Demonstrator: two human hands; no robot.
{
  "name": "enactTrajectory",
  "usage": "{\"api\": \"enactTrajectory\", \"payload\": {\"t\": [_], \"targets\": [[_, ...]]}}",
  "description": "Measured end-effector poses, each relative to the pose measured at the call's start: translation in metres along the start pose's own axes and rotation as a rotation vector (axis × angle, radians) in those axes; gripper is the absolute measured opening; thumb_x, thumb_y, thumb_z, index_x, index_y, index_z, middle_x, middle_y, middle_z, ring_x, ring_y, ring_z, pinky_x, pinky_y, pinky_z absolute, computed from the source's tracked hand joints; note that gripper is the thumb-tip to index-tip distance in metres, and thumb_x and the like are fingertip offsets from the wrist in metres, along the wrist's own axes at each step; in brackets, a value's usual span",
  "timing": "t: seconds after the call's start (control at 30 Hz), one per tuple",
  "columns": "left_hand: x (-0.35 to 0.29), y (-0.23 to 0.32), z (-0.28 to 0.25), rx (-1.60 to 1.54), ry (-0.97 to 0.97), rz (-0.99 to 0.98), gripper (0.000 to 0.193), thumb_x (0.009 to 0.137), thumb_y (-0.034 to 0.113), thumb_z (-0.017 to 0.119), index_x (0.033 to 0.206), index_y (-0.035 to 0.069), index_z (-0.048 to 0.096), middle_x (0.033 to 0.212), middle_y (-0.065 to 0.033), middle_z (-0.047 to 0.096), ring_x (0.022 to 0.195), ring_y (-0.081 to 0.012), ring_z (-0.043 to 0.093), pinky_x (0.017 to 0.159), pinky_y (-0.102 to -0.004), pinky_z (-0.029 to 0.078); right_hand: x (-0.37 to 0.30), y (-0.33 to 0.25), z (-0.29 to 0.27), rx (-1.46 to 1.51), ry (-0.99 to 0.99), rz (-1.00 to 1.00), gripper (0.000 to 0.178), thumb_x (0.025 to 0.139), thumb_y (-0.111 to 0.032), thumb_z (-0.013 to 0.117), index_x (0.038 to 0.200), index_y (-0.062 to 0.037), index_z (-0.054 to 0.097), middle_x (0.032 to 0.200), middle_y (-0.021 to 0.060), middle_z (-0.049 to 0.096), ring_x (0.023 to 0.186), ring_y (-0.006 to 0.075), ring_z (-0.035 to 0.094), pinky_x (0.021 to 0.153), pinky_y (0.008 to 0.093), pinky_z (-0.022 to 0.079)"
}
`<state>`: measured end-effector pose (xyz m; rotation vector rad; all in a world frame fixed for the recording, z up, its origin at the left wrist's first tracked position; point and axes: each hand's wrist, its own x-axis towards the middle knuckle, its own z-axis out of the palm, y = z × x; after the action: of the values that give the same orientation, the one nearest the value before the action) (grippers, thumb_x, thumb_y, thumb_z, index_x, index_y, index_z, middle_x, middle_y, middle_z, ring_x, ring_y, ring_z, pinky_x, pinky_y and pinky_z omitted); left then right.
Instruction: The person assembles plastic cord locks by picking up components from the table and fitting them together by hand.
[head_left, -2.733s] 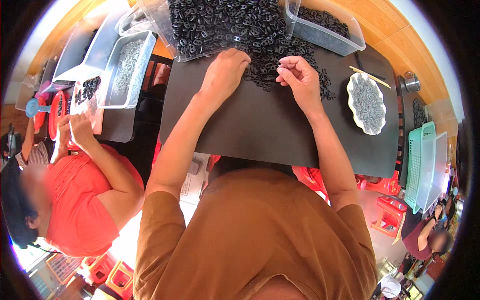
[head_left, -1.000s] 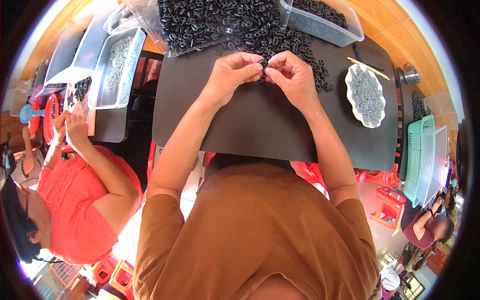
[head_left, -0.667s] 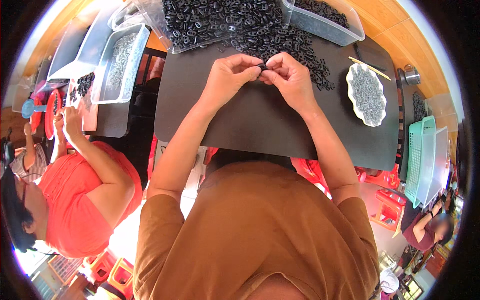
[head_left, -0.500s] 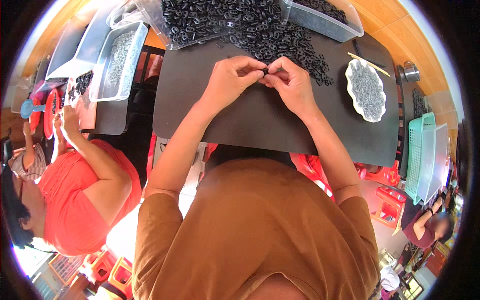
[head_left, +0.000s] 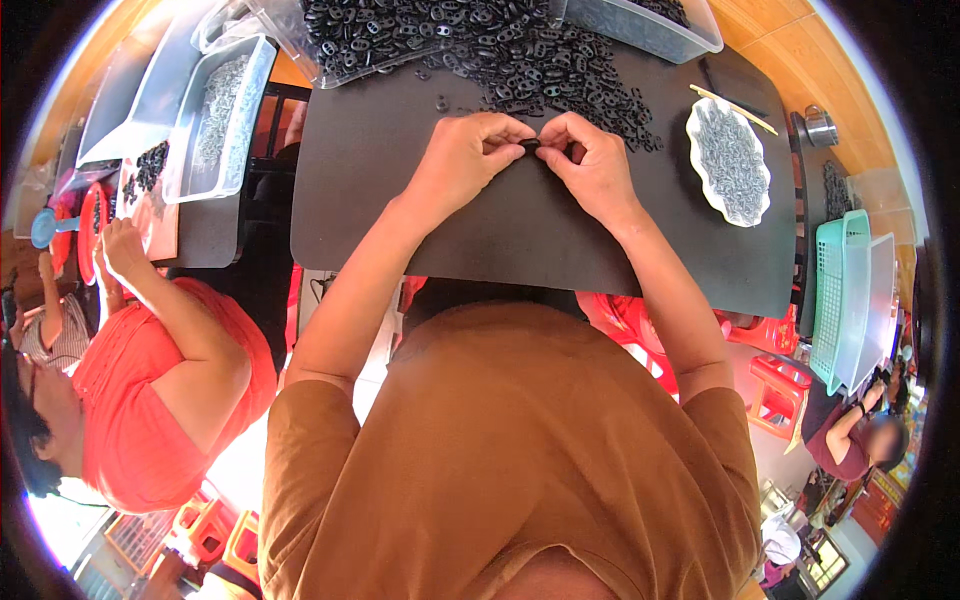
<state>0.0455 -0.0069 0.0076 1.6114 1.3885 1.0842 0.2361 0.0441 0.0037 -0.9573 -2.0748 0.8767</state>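
A small black oval plastic piece (head_left: 529, 145) is pinched between my two hands above the dark table. My left hand (head_left: 466, 160) grips its left end with thumb and forefinger. The right end is between the thumb and fingertips of my right hand (head_left: 590, 168). Just beyond the fingers lies a wide heap of loose black plastic pieces (head_left: 540, 65), many showing two holes. To the right, a white scalloped dish (head_left: 696, 150) holds many small, clear or greyish parts, too small to name.
The dark table (head_left: 400, 140) carries a clear tub (head_left: 650, 38) of black pieces at the back. A wooden stick (head_left: 735, 110) lies by the dish. On the left, a person in red (head_left: 165, 400) works beside another tub (head_left: 180, 175). A green basket (head_left: 828, 300) stands at the right.
My fingertips have parted slightly, so more of the black piece shows between them. The whole view has shifted a little; both hands stay in front of the heap.
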Motion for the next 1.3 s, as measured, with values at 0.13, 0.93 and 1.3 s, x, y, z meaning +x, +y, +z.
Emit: {"api": "enactTrajectory", "payload": {"t": [0.13, 0.93, 1.3], "targets": [[-0.002, 0.001, 0.004, 0.006, 0.058, 0.0, 0.018, 0.083, 0.003, 0.069, 0.101, 0.001, 0.072, 0.092, -0.0116, 0.072, 0.08, -0.0203, 0.071, 0.075, -0.0301, 0.056, -0.001, -0.004, 0.001, 0.002, 0.003, 0.015, 0.016, 0.079, -0.001, 0.073, 0.092, -0.0055, 0.064, 0.077, 0.005, 0.066, 0.066, 0.0126, 0.059, 0.059, 0.0267, 0.047], [-0.004, -0.007, 0.007, 0.062, 0.064, 0.122, 0.013, 0.083, 0.0, 0.069, 0.096, 0.001, 0.072, 0.085, -0.0064, 0.068, 0.076, -0.0121, 0.066, 0.069, -0.0259, 0.055, -0.006, 0.005, 0.004, -0.051, 0.028, -0.122, 0.014, 0.076, -0.002, 0.075, 0.088, -0.0046, 0.068, 0.081, 0.0084, 0.067, 0.071, 0.0205, 0.066, 0.063, 0.0301, 0.053], [-0.004, -0.006, 0.007, 0.097, 0.061, 0.135, 0.011, 0.082, 0.0, 0.07, 0.094, 0.001, 0.073, 0.088, -0.0072, 0.069, 0.075, -0.0134, 0.066, 0.068, -0.026, 0.054, -0.003, 0.007, 0.006, 0.045, 0.0, -0.166, 0.011, 0.077, 0.003, 0.072, 0.085, -0.0009, 0.066, 0.085, 0.0081, 0.068, 0.076, 0.022, 0.066, 0.066, 0.0313, 0.052]]}}
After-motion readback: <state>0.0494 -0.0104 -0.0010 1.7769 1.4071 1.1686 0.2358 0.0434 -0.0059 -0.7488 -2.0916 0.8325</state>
